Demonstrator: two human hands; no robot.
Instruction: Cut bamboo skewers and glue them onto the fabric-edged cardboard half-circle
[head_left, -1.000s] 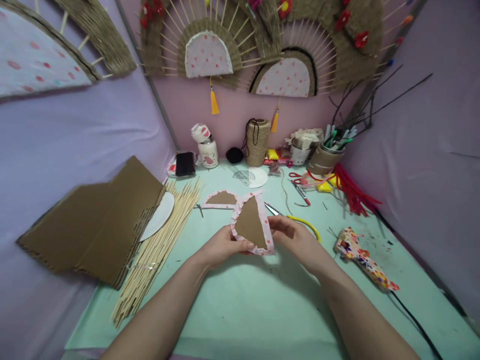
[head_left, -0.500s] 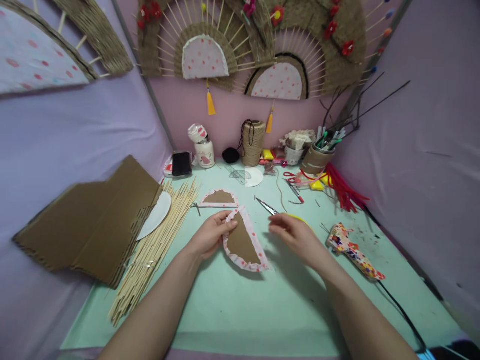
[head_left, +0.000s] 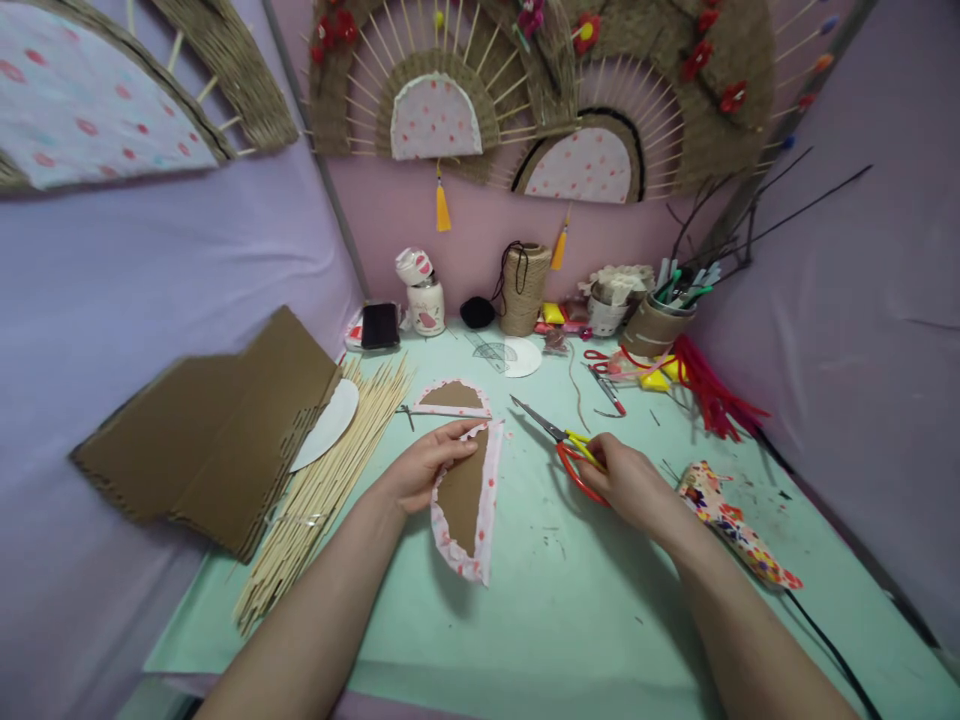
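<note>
Head view: cardboard piece point(head_left: 460, 500) pinched by the left hand point(head_left: 426, 467), scissors point(head_left: 556, 432) gripped by the right hand point(head_left: 631, 482); trimming seemingly readied, closer approach called for!

"The light?"

"Diffuse; a soft shadow lies below the half-round brown cardboard piece with pink-dotted white edging point(head_left: 461, 500), on the flat mint-green surface point(head_left: 540, 640)."

"Sharpness?"

"Slightly soft; wide-angle distortion stretches the edges. The purple fabric wall point(head_left: 855, 390) at right looks dim."
</note>
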